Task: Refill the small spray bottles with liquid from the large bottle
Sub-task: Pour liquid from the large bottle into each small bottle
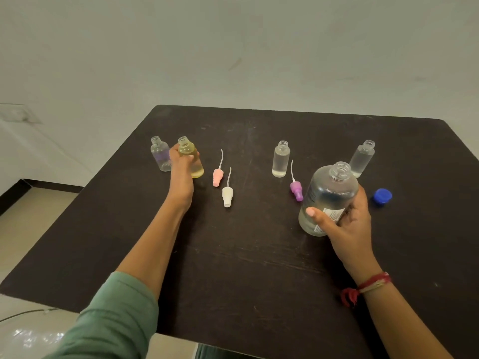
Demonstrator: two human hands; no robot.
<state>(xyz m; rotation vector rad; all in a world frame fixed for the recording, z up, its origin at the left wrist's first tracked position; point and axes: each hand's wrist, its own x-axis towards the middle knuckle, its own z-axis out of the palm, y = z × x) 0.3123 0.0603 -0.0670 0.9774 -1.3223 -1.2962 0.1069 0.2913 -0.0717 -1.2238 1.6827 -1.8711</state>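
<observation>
Green sleeve: being shown at the lower left of the frame, nearest the lens.
Left hand: fingers being curled round the yellow bottle, uncapped, left of centre; whether its base is resting on the table cannot be told.
Right hand: thumb and fingers being wrapped round the lower body of the large bottle, right of centre, open-mouthed and being tilted slightly.
Handling: the large bottle is being judged heavy, smooth and likely slippery, so its labelled lower body is being favoured for grip; the small bottles are being judged light, rigid and easily tipped.
Other small bottles: purple-tinted bottle just beside the left hand, near the table's left edge; middle clear bottle and far clear bottle being left open, upper right.
Room: pink spray head, white spray head and purple spray head are lying between the hands, blue cap at right; open surface is being offered across the lower half.
</observation>
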